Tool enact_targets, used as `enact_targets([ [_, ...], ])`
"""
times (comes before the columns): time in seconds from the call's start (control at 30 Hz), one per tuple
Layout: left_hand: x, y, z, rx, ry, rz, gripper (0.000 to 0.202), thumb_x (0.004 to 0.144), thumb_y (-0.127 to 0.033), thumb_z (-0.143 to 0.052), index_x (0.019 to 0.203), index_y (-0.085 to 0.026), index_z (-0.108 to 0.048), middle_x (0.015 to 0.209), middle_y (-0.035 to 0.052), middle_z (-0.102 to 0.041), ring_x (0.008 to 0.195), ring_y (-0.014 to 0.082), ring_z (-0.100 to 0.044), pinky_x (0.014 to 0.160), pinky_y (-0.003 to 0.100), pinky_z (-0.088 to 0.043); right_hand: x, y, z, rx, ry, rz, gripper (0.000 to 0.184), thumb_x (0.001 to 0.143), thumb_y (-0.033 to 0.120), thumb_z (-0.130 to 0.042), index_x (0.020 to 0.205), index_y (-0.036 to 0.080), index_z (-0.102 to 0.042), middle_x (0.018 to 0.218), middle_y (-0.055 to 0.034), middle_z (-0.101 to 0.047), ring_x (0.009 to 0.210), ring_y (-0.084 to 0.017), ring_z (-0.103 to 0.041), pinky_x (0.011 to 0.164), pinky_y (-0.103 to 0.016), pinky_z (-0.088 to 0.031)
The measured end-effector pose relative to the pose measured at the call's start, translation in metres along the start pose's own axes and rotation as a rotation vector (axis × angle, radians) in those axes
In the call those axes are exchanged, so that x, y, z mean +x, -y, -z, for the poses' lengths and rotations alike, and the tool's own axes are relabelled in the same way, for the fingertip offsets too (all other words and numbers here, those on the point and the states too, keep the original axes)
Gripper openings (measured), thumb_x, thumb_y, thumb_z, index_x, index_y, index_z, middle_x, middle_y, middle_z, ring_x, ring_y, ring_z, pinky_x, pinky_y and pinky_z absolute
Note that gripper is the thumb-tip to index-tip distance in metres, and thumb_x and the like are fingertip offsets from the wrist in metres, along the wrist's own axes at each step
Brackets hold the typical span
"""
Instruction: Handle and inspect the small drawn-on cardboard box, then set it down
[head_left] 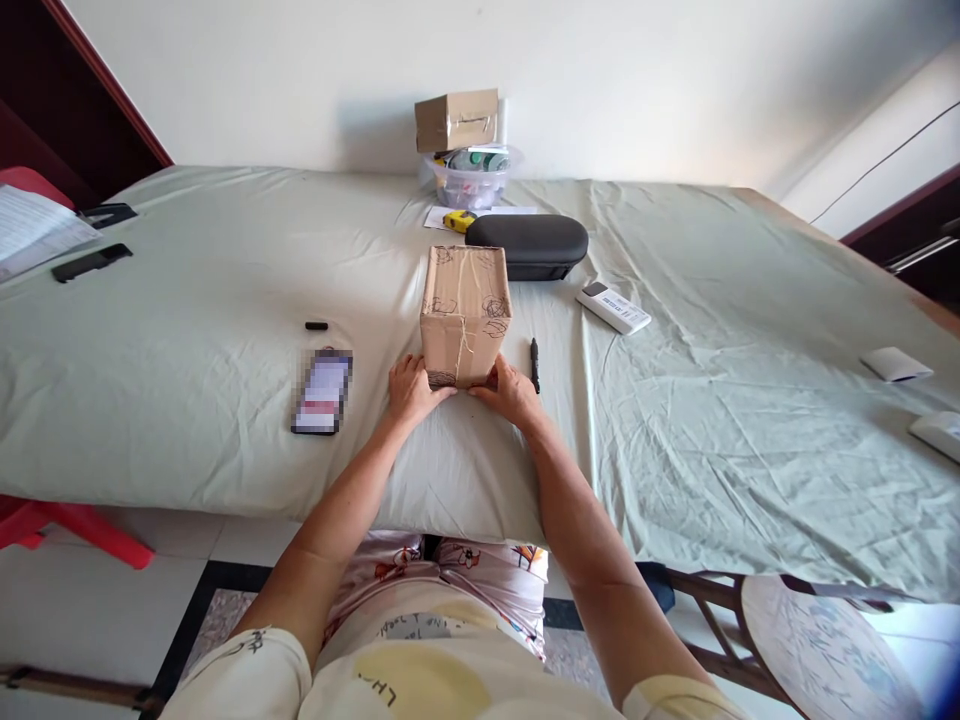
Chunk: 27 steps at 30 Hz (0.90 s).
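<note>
Nearest, at the bottom of a dial centred on the cardboard box, the left hand at seven o'clock and the right hand at five gripped its lower near corners. Their fingers curled along the sides and the thumbs lay inward along the front bottom edge, a paired low hold that probably kept the box square and steady. Whether its base rested fully on the cloth-covered tabletop could not be told. The phone, flat and glossy, lay at eight o'clock, seemingly set within sight but clear of the left arm.

The box itself was matt brown board, upright, with dark scribbles near its corners and thin pale string running loosely over the top and down the front. A slim black pen lay at four o'clock, handy to the right hand; a stubby black stick at nine.

Farther off, a smooth white slab-like device sat at three o'clock and a rounded black case towards one. At twelve came a yellow tape measure, then a clear plastic tub bearing a smaller carton, likely stacked by the wall to save space.
</note>
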<state>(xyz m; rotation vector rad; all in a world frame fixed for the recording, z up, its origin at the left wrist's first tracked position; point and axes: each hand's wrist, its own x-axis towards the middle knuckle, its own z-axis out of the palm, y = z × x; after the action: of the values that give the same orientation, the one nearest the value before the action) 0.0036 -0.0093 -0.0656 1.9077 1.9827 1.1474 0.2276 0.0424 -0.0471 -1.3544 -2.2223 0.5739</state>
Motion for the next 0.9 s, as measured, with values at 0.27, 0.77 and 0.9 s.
enact_targets([
  [0.27, 0.002, -0.014, 0.008, 0.184, 0.108, 0.085, 0.052, 0.081, -0.04, -0.094, 0.118, -0.013, -0.07, 0.132, 0.024, -0.074, 0.139, 0.0424, -0.063, 0.117, 0.054, -0.047, -0.001, 0.008, 0.0, -0.029, 0.019, -0.059, 0.074, 0.083, 0.04, -0.081, 0.149, 0.023, -0.051, 0.1, -0.0069, -0.082, 0.091, -0.029, -0.077, 0.073, -0.034, -0.053],
  [0.77, 0.004, -0.006, 0.006, 0.142, 0.118, 0.073, 0.048, 0.083, -0.04, -0.093, 0.116, -0.014, -0.071, 0.131, 0.0225, -0.076, 0.137, 0.042, -0.064, 0.116, 0.054, -0.048, 0.001, 0.0, -0.008, -0.063, -0.006, -0.026, 0.074, 0.084, 0.039, -0.079, 0.151, 0.023, -0.051, 0.1, -0.0066, -0.082, 0.089, -0.028, -0.076, 0.069, -0.032, -0.051],
  [0.9, 0.005, -0.004, 0.008, 0.132, 0.143, 0.076, 0.042, 0.085, -0.037, -0.091, 0.115, -0.014, -0.072, 0.131, 0.0219, -0.076, 0.136, 0.0411, -0.066, 0.115, 0.054, -0.049, 0.001, 0.001, -0.007, -0.059, 0.016, -0.03, 0.072, 0.086, 0.035, -0.075, 0.153, 0.025, -0.052, 0.102, -0.0057, -0.081, 0.091, -0.028, -0.076, 0.072, -0.033, -0.053],
])
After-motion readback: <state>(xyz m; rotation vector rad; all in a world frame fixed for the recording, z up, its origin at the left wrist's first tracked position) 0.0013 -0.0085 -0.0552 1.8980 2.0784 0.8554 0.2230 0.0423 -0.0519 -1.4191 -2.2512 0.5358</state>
